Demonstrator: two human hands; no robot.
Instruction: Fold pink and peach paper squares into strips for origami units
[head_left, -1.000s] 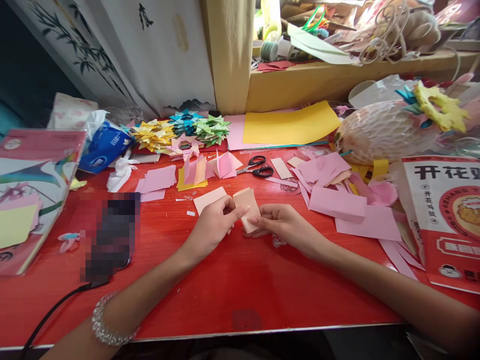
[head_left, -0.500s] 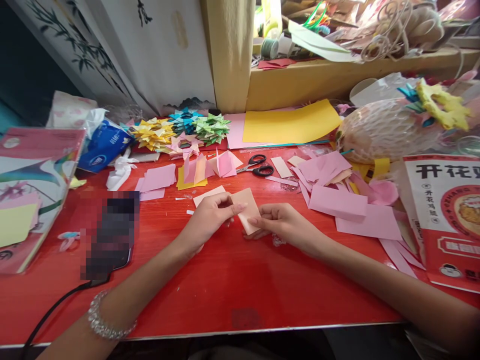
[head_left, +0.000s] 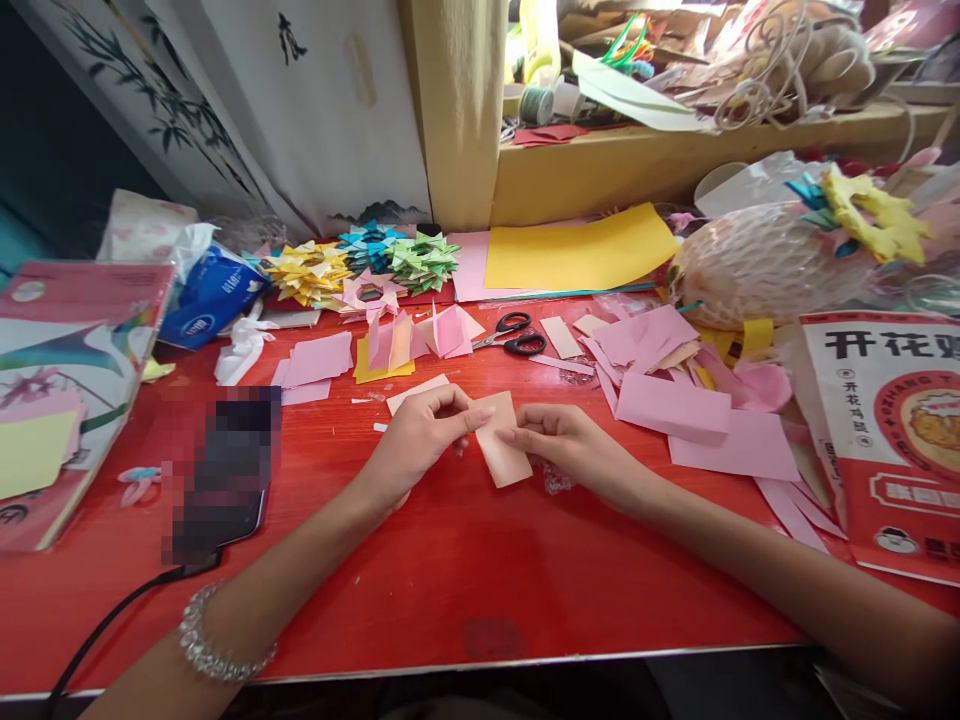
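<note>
Both hands meet at the middle of the red table (head_left: 465, 590), and between them is a small peach paper slip (head_left: 501, 440), folded over and lying flat or nearly flat on the surface. Left hand (head_left: 417, 436) comes in from the left, thumb and forefinger pinched on the slip's upper left edge. Right hand (head_left: 564, 445) mirrors it, fingertips closed on the right edge, so the paper is clamped from both sides and the hands sit just beside each other, almost touching.

It reads as a folding step: the slip looks doubled, and the fingers seem to be lining up edges before a crease is pressed in. What that calls for, by my judgement, is steady pressure along the fold with the edges kept square, since thin paper skews easily if one side slips.

Around the work, plenty of material. A second peach piece (head_left: 417, 391) lies just behind the left hand. Black-handled scissors (head_left: 514, 333) rest further back, with loose pink paper sheets (head_left: 675, 405) spread out to the right. Finished folded stars in yellow (head_left: 307, 270), blue (head_left: 369, 243) and green (head_left: 422, 258) sit piled against the back wall, beside a big yellow sheet (head_left: 581, 250). A phone (head_left: 225, 470) lies to the left, cable trailing off the table's front edge, and a beaded bracelet (head_left: 217, 640) circles the left wrist.
</note>
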